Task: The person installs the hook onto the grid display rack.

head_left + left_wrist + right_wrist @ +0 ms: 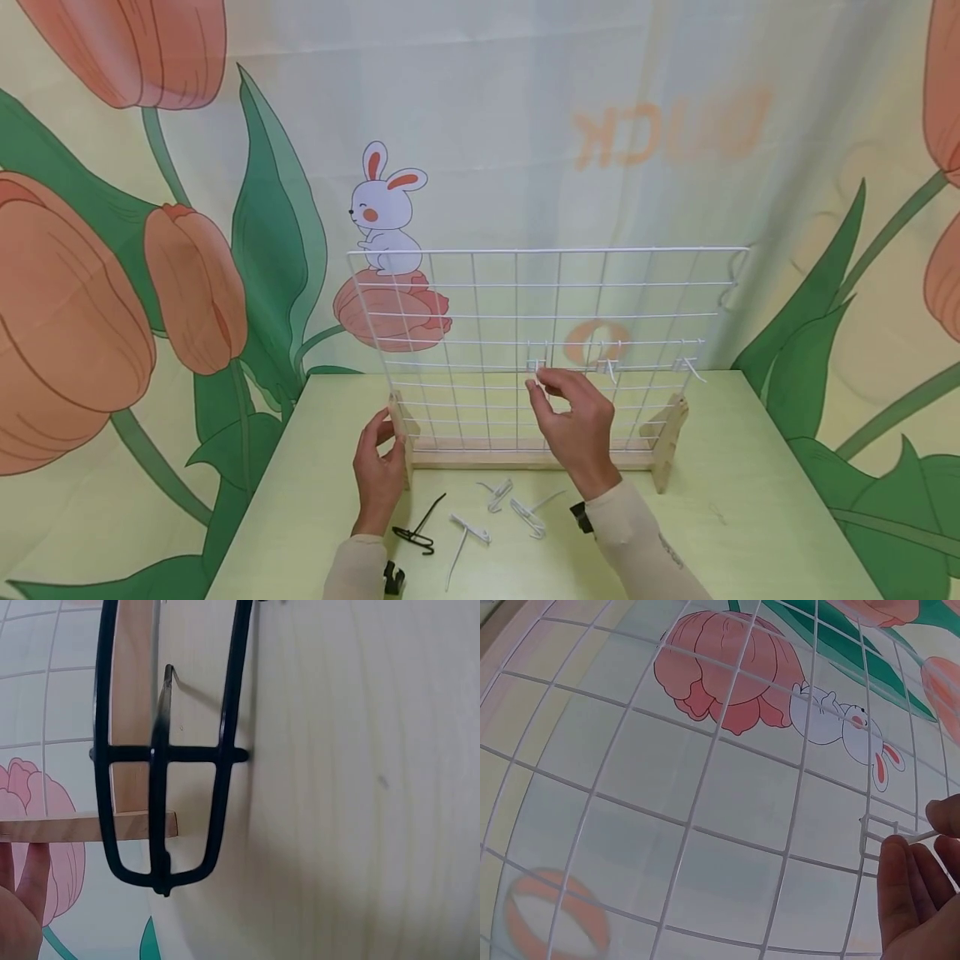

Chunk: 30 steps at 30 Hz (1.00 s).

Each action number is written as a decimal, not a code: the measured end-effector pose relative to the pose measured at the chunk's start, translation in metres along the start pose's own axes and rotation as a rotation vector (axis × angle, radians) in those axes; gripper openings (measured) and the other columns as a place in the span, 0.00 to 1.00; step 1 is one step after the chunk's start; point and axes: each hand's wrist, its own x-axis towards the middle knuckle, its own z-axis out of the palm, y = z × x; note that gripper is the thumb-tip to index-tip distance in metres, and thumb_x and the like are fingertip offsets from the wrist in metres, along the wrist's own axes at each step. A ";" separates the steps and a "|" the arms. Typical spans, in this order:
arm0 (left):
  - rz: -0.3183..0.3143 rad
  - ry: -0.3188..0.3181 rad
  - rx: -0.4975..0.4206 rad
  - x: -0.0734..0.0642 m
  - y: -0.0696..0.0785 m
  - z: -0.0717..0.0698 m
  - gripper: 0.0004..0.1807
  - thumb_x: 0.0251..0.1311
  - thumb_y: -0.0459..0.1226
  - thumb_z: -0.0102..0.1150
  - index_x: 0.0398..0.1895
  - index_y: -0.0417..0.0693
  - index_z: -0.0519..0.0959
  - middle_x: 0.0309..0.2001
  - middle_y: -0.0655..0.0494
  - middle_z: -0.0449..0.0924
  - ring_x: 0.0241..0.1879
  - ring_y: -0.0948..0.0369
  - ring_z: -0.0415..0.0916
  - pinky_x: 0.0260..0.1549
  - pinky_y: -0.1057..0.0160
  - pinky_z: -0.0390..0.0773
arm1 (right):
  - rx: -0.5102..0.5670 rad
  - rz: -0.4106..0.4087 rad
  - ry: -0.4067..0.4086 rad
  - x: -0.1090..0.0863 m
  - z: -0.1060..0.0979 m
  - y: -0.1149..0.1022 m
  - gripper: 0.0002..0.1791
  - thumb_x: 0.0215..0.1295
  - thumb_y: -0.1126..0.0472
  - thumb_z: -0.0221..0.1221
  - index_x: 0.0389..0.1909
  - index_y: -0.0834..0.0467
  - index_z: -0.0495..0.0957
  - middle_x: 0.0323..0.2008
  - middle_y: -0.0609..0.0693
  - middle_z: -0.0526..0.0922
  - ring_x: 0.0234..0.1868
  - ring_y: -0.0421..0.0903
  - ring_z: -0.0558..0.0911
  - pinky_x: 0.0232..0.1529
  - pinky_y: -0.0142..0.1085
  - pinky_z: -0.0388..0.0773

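Note:
In the head view my right hand [576, 421] pinches the prong of a white wire hook [536, 365] at the white wire grid [516, 317]. The right wrist view shows thumb and fingertips on that prong, with the hook's frame [865, 838] against the grid wires. My left hand [378, 479] rests its fingertips on the outer side of the wooden stand's left upright [403, 429]. Two of its fingers [34, 881] touch the wood in the left wrist view. Two more white hooks, a middle one [609, 367] and a right one [688, 364], hang on the grid.
On the table [735, 533] before the stand lie a black wire hook [415, 535] and loose white hooks: one at the front [471, 528], one behind [498, 493], one to the right [528, 515]. The stand's right upright [666, 442] and a printed curtain [480, 100] frame the space.

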 end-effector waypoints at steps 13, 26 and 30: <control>0.007 0.004 0.021 -0.002 -0.001 0.001 0.30 0.69 0.26 0.65 0.72 0.54 0.75 0.53 0.46 0.81 0.56 0.51 0.83 0.44 0.78 0.82 | 0.125 0.212 -0.236 -0.026 -0.018 0.004 0.14 0.57 0.69 0.76 0.44 0.59 0.89 0.42 0.52 0.92 0.39 0.50 0.92 0.45 0.36 0.89; -0.017 -0.004 0.015 -0.002 0.001 0.002 0.30 0.70 0.26 0.63 0.73 0.55 0.74 0.54 0.46 0.80 0.58 0.52 0.81 0.49 0.55 0.88 | 0.161 0.187 -0.652 -0.059 -0.029 0.031 0.18 0.59 0.66 0.76 0.51 0.54 0.87 0.49 0.49 0.91 0.45 0.47 0.91 0.47 0.38 0.90; -0.020 0.000 0.005 -0.003 0.001 0.003 0.31 0.70 0.25 0.63 0.73 0.55 0.74 0.54 0.46 0.80 0.58 0.51 0.82 0.49 0.64 0.87 | 0.164 0.184 -0.782 -0.075 -0.028 0.044 0.18 0.62 0.66 0.75 0.52 0.52 0.86 0.50 0.47 0.90 0.48 0.48 0.90 0.49 0.39 0.89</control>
